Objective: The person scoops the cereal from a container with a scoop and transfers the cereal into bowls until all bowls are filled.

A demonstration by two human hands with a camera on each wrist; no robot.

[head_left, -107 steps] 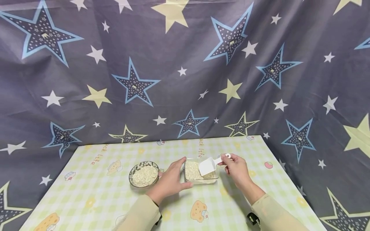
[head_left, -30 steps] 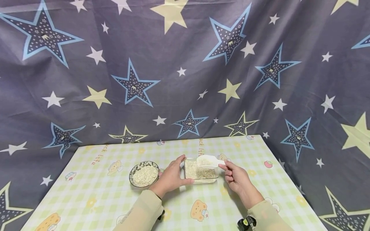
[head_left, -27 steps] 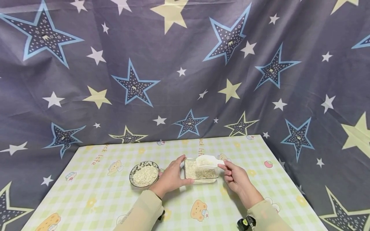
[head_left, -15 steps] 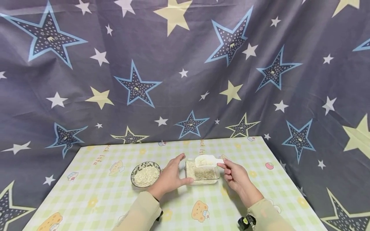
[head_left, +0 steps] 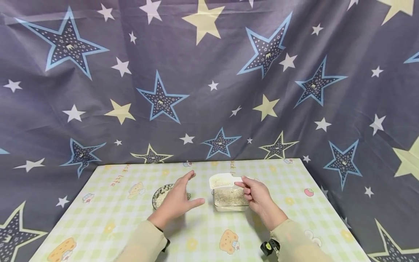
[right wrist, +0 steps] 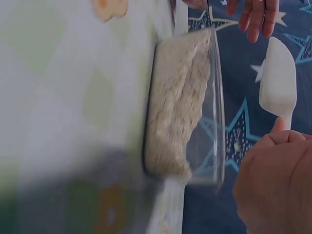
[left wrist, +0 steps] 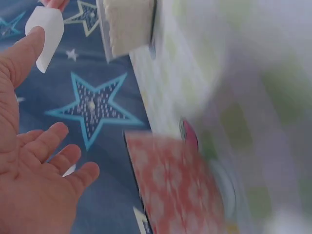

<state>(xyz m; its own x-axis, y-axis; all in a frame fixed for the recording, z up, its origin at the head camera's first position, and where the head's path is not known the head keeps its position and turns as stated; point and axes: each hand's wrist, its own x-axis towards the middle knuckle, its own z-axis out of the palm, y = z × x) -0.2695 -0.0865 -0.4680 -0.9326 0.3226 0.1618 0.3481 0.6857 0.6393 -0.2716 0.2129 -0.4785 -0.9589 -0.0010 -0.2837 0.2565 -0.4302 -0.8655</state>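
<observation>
My right hand [head_left: 260, 198] pinches the handle of a white scoop [head_left: 222, 180], which carries pale oat flakes. The scoop is raised above the left rear part of a rectangular glass container [head_left: 231, 208]. In the right wrist view the oats in that container [right wrist: 218, 141] slope down toward the near end. My left hand [head_left: 175, 202], fingers spread and thumb apart, hovers in front of a round patterned bowl [head_left: 158, 191] of oats and hides much of it. In the left wrist view the bowl's outside [left wrist: 170, 180] looks reddish, and the left palm touches nothing.
A green-and-white checked cloth with cartoon prints covers the table [head_left: 131, 225]. Behind it hangs a dark curtain [head_left: 196, 109] with stars. Bowl and glass container stand side by side with a narrow gap between them.
The left hand has let go of the glass container and moved left to the bowl. The right hand turned the scoop level, raised it with oats and shifted it left.
</observation>
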